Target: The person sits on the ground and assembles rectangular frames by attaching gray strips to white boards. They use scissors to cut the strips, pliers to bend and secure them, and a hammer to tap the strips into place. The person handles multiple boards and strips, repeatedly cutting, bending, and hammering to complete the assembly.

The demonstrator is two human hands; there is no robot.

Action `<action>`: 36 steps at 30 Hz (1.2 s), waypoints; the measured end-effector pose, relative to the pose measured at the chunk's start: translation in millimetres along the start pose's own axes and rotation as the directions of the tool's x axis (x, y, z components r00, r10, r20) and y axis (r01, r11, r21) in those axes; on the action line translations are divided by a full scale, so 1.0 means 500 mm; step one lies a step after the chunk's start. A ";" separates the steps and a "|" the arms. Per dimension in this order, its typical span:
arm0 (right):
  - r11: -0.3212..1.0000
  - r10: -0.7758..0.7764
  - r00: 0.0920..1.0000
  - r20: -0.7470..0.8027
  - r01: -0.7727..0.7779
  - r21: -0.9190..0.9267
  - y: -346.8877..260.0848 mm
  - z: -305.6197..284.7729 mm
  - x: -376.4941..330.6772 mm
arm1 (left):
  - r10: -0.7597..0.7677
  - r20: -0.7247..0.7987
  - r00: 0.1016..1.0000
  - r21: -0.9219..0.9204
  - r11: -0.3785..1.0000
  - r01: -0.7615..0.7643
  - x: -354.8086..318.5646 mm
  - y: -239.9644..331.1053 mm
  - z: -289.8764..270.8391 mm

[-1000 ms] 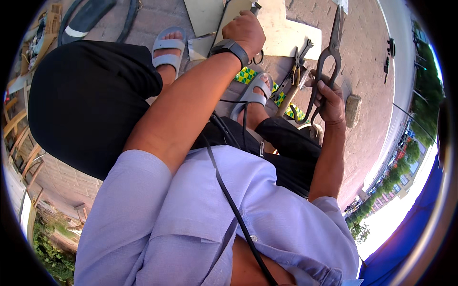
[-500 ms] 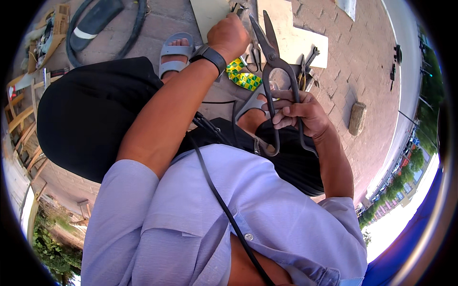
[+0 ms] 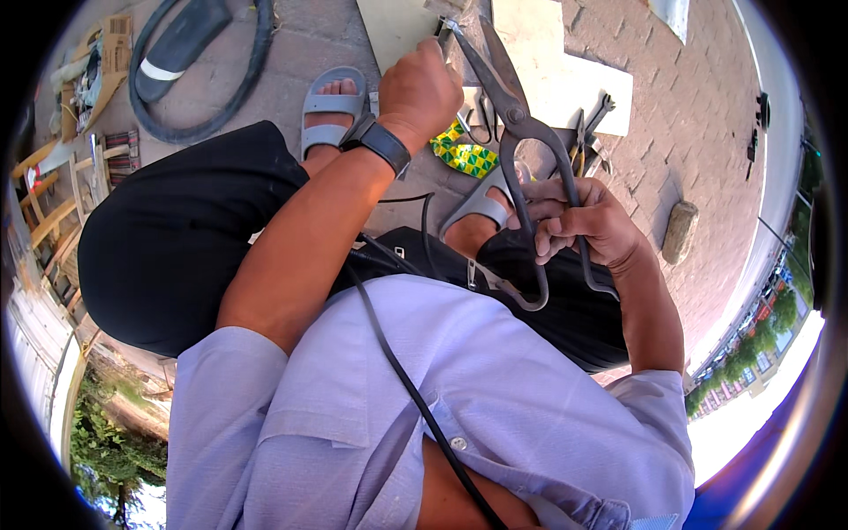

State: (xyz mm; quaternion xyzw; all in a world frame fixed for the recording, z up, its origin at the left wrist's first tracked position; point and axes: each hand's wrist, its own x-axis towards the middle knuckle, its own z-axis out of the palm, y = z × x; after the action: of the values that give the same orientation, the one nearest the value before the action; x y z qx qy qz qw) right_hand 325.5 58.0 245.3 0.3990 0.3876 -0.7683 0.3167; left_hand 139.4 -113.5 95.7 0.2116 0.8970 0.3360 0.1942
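1. Showed room on brick paving [image 3: 698,115] beyond pale sheet's [image 3: 583,75] right edge; bore stone block [image 3: 680,232] between that and paving's right edge.
2. Closed left hand [image 3: 420,90] around dark piece [image 3: 442,33], mostly hidden.
3. Held large shears [image 3: 515,115] in right hand [image 3: 604,225], half-curled about handles, with blades parted, one tip beside dark piece.

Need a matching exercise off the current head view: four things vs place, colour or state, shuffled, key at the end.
Things
1. Large shears
2. Wristwatch
3. Stone block
4. Patterned material

Place, colour or state
A. On the paving, toward the right of the view
B. Yellow and green
C. Held partly open in the right hand
D. On the wrist of the left hand

Pairs: 1-C, 2-D, 3-A, 4-B
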 end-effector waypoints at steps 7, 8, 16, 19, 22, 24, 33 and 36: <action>0.997 0.065 0.996 0.062 -0.067 0.034 0.003 -0.005 -0.001 | 0.036 0.011 0.999 -0.007 0.999 -0.036 0.001 0.005 0.004; 0.997 0.063 0.996 0.062 -0.066 0.043 0.000 0.001 0.004 | 0.033 0.022 0.999 -0.011 0.999 -0.033 0.000 0.009 0.003; 1.000 -0.008 0.998 0.055 0.008 -0.007 -0.022 -0.008 0.046 | 0.023 -0.010 1.000 -0.036 0.999 -0.023 -0.006 0.020 0.000; 1.000 -0.017 0.998 0.054 0.017 -0.008 -0.025 -0.014 0.062 | 0.008 0.014 1.000 -0.029 1.000 -0.008 -0.005 0.021 0.000; 1.000 -0.012 0.996 0.084 0.013 -0.012 -0.039 -0.020 0.077 | -0.003 0.026 1.000 -0.037 0.999 0.004 -0.005 0.021 0.000; 1.000 0.005 0.998 0.059 -0.005 0.000 -0.045 -0.025 0.090 | -0.018 0.033 0.999 -0.018 1.000 0.019 -0.005 0.019 0.004; 0.969 0.022 0.979 0.203 -0.070 0.236 -0.028 -0.018 0.109 | 0.005 0.019 1.000 -0.051 0.999 -0.004 -0.008 0.034 0.001; 0.951 0.078 0.955 0.285 -0.157 0.265 -0.045 -0.027 0.115 | 0.007 0.024 1.000 -0.070 0.998 -0.005 -0.008 0.031 0.003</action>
State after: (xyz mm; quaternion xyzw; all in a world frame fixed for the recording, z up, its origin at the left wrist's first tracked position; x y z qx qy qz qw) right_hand 285.0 70.7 198.4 0.3538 0.2014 -0.8430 0.3517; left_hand 147.3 -104.0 106.2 0.2114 0.8817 0.3649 0.2114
